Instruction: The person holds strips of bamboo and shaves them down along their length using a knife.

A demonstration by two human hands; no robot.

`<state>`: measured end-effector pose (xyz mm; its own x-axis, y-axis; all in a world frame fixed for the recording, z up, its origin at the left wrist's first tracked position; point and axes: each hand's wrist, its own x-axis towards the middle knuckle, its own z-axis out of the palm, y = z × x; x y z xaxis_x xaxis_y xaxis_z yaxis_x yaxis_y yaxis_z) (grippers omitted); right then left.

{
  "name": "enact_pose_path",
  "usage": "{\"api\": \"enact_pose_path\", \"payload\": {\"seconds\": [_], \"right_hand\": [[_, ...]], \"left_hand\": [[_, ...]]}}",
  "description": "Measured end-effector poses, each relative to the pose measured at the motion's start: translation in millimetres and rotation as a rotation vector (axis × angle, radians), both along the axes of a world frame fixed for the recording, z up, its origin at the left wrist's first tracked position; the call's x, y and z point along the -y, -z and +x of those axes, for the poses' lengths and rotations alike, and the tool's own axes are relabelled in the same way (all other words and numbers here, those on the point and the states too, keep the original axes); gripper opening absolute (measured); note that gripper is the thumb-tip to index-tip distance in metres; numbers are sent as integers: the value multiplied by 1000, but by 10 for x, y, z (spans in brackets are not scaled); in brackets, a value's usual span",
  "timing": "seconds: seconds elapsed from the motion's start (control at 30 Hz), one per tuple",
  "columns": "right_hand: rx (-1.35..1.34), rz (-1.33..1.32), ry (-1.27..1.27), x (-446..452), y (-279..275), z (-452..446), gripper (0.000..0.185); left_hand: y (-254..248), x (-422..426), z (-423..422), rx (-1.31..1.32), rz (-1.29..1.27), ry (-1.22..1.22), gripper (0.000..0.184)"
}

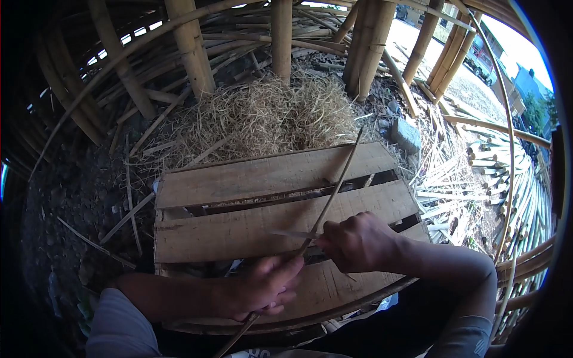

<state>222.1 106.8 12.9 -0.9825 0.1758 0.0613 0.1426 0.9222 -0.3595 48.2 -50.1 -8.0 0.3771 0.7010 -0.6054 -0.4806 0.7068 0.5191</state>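
A long thin bamboo strip [334,194] slants over the wooden slatted table [280,224], from near my body up to the table's far edge. My left hand [265,286] is wrapped round its lower part, near the table's front. To the right, my right hand [358,241] is closed on a knife, its fingers round the handle, which they hide. The knife's thin blade [289,233] points left and crosses the strip just above my left hand. Whether the blade touches the strip is hard to tell.
Behind the table lies a heap of pale shavings [262,116] before upright bamboo poles [282,42]. A grey block [406,136] stands at the back right. Many cut bamboo lengths [525,197] lie at the right. Loose strips [128,218] lie on the ground at the left.
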Motion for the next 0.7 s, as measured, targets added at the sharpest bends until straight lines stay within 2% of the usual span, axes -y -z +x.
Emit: {"api": "enact_pose_path", "payload": {"seconds": [0.07,0.17,0.27,0.43,0.5,0.6,0.63,0.7], "right_hand": [[-194,43,23,-234,221,17,27],[-104,112,149,-270,165,46,26],[-109,44,-43,-39,111,16,26],[-191,168,-22,-201,160,34,26],[-89,49,-16,-36,111,41,25],[-57,114,66,-336,137,49,25],[-238,181,39,-388,215,25,26],[-133,148,32,-176,121,45,25]], "left_hand": [[39,-17,-33,14,-5,-3,24],[50,-44,-51,-16,73,1,23],[16,-26,7,-88,33,29,23],[41,-113,-54,-64,78,7,24],[38,-63,-8,-69,72,12,24],[37,-77,-52,-56,59,12,24],[39,-83,-69,-38,62,8,24],[37,-62,-30,-62,52,27,24]]}}
